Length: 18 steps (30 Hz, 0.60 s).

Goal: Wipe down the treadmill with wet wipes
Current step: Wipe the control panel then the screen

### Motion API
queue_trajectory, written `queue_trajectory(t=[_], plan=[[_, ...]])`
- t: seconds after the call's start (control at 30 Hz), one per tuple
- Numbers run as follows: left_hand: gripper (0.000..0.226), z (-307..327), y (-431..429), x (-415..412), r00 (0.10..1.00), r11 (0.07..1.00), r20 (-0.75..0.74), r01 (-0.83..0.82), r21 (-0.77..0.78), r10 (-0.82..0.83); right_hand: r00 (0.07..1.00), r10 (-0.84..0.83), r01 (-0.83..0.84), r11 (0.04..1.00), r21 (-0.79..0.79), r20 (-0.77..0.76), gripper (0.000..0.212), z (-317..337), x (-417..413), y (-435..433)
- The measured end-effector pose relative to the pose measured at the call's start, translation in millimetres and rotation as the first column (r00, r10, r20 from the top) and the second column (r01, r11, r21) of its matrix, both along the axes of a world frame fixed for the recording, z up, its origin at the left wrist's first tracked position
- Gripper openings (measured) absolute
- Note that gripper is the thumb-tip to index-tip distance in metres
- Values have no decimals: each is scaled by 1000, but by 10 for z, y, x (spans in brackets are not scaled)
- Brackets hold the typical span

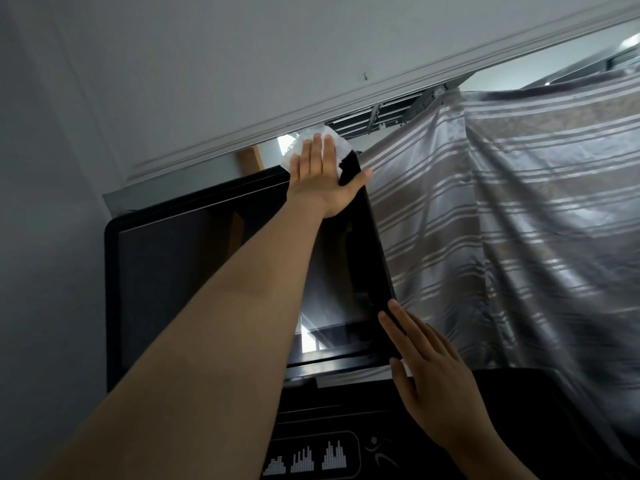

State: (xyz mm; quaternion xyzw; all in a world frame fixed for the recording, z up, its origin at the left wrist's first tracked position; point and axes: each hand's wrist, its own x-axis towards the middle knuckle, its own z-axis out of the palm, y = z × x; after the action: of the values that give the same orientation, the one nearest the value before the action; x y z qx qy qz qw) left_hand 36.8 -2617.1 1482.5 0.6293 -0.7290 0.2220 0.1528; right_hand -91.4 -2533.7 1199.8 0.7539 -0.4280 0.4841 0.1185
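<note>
Treadmill screen (207, 271), black and unlit, above the console panel (311, 455); left hand (320, 178) flat on its top right corner, fingers straight, pressing a white wet wipe (341, 147) against the frame. Right hand (426, 372), fingers extended and grasping nothing, touching the screen's lower right edge; striped curtain (519, 220) just beside.

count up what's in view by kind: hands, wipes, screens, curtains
hands: 2, left hand and right hand
wet wipe: 1
treadmill screen: 1
striped curtain: 1
total: 5
</note>
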Motion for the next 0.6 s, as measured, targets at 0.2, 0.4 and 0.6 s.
queue_trajectory(t=[0.2, 0.4, 0.6], plan=[[100, -338, 187, 10, 999, 1000, 33, 11, 27, -12, 1000, -22, 22, 1000, -13, 14, 57, -11, 13, -1], [103, -995, 563, 11, 999, 994, 31, 33, 102, -36, 998, -70, 70, 997, -29, 4, 55, 5, 49, 75], [98, -1496, 839, -75, 1000, 977, 0, -3, 212, 3, 998, -54, 54, 998, -26, 22, 54, 10, 47, 80]])
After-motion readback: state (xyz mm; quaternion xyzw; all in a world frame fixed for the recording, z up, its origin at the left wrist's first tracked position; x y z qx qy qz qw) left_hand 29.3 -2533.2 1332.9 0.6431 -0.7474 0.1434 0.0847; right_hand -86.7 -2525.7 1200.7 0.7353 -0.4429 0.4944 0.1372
